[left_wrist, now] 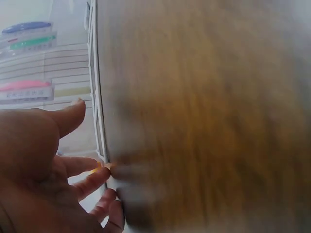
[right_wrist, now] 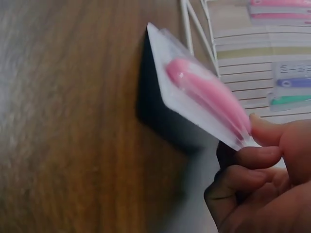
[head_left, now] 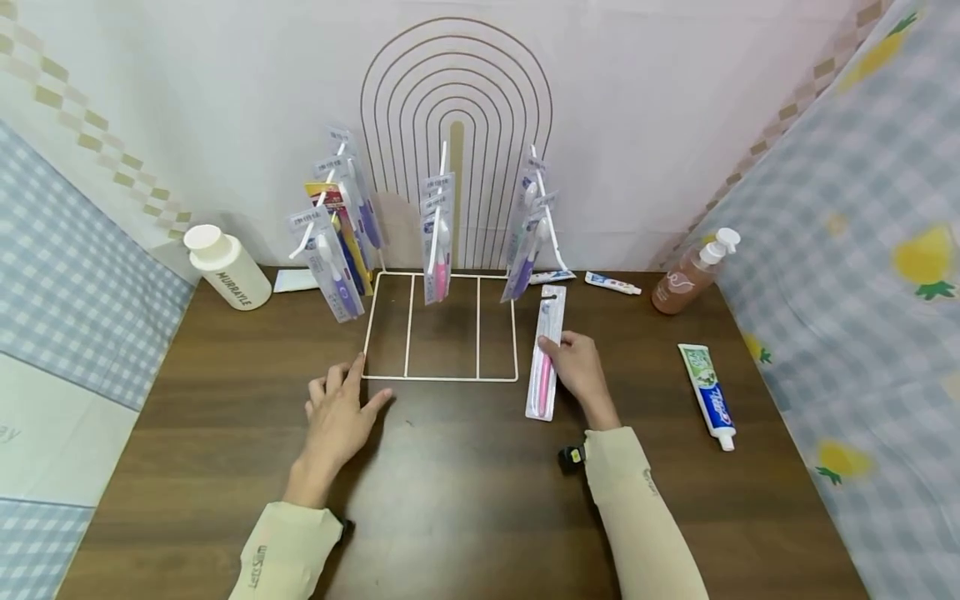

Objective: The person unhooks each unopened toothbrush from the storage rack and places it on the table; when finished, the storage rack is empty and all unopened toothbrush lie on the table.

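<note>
My right hand point(head_left: 579, 371) pinches a packaged pink toothbrush point(head_left: 542, 387) by the edge of its pack, beside the right end of a white wire rack point(head_left: 442, 379). In the right wrist view the pink handle point(right_wrist: 209, 92) lies under clear plastic, with thumb and curled fingers at the pack's edge. My left hand point(head_left: 339, 417) has its fingers spread, the fingertips right at the rack's front left corner. Packaged toothbrushes hang from the rack's three prongs: purple-handled ones point(head_left: 341, 287) and a yellow pack on the left, a pink one point(head_left: 441, 279) in the middle, purple point(head_left: 525, 271) on the right.
A white bottle point(head_left: 228, 271) stands at the back left near a white flat packet point(head_left: 296, 280). Two small toothpaste tubes point(head_left: 611, 283) lie at the back. On the right are an amber pump bottle point(head_left: 686, 283) and a larger toothpaste tube point(head_left: 708, 396). Cloth-covered walls surround the table.
</note>
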A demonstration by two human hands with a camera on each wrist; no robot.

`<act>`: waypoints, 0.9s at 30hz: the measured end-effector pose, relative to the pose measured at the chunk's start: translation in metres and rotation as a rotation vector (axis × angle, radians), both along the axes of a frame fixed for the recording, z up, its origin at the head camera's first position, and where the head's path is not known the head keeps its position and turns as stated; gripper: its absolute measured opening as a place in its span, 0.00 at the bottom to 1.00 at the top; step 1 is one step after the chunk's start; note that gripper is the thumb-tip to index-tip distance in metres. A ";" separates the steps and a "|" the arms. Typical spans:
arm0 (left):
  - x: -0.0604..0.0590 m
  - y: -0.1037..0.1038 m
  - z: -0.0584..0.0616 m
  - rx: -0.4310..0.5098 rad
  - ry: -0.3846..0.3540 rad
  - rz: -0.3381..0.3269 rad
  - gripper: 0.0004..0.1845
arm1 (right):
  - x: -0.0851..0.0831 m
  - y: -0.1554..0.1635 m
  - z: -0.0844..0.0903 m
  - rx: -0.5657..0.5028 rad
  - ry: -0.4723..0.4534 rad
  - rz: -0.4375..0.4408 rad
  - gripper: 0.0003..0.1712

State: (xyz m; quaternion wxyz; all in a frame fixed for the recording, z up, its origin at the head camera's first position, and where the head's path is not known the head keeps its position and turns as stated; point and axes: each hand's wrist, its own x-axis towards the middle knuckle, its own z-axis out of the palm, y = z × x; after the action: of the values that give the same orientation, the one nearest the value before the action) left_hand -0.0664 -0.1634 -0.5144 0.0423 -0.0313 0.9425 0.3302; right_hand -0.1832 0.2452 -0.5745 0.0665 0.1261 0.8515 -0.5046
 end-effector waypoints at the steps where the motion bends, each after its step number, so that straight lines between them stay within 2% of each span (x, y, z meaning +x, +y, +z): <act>1: -0.001 0.000 0.001 -0.002 -0.012 0.004 0.44 | 0.000 0.000 -0.002 0.003 -0.012 0.012 0.19; 7: -0.006 0.003 0.011 -0.022 -0.098 0.021 0.42 | 0.000 -0.002 -0.002 0.054 -0.047 0.034 0.22; 12: -0.010 0.001 0.011 -0.012 -0.087 0.032 0.40 | -0.002 -0.006 0.003 0.129 -0.086 0.020 0.30; 15: -0.011 0.002 0.013 0.000 -0.091 0.041 0.40 | 0.001 -0.011 0.013 0.173 -0.099 0.009 0.30; 19: -0.011 0.003 0.016 -0.004 -0.106 0.046 0.39 | 0.010 -0.022 0.038 0.215 -0.100 0.026 0.31; 22: -0.011 0.003 0.016 -0.009 -0.109 0.047 0.38 | 0.008 -0.021 0.036 0.250 -0.086 0.057 0.31; 27: -0.012 0.003 0.013 0.002 -0.079 0.060 0.38 | -0.003 -0.011 0.018 0.299 -0.077 0.084 0.31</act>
State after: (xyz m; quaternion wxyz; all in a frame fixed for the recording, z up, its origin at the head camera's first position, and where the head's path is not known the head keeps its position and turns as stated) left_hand -0.0787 -0.1600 -0.5017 0.0694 -0.0727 0.9384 0.3306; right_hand -0.1864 0.2347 -0.5567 0.1005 0.1181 0.9186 -0.3636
